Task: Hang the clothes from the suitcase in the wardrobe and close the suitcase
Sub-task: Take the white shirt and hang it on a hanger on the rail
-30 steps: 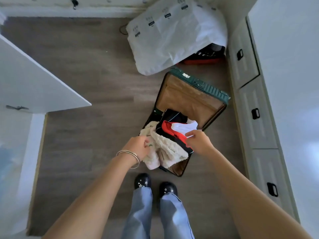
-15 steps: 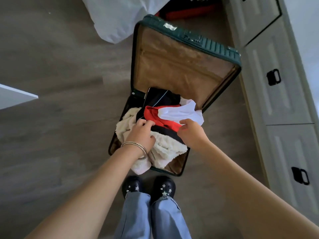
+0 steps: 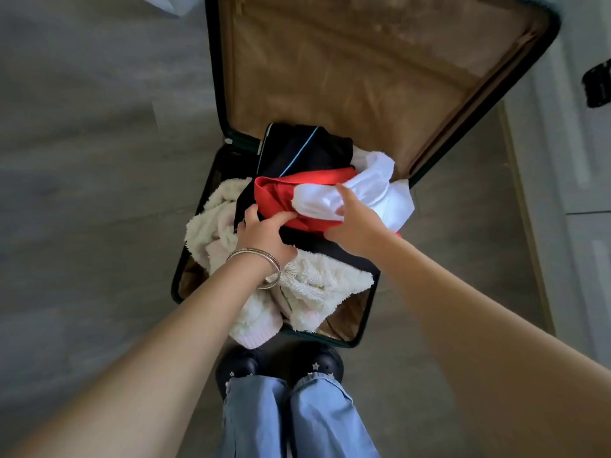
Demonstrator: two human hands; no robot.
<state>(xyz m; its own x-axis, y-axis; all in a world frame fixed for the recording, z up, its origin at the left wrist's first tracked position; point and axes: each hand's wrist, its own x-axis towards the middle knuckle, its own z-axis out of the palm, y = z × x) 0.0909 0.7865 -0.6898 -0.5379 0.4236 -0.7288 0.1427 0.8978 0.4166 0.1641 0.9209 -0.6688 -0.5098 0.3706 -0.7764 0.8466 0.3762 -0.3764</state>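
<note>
Tan lining is seen inside the open suitcase, cut off at the frame's top; no writing can be read. At centre, the red garment is gripped by the left hand, the white garment by the right hand.

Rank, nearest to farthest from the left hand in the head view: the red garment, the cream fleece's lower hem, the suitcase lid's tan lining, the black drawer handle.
1. Red garment: under the left hand's fingers.
2. Cream fleece's lower hem: just below the wrist, spilling over the suitcase edge.
3. Suitcase lid's tan lining: beyond the clothes pile.
4. Black drawer handle: far right edge.
</note>
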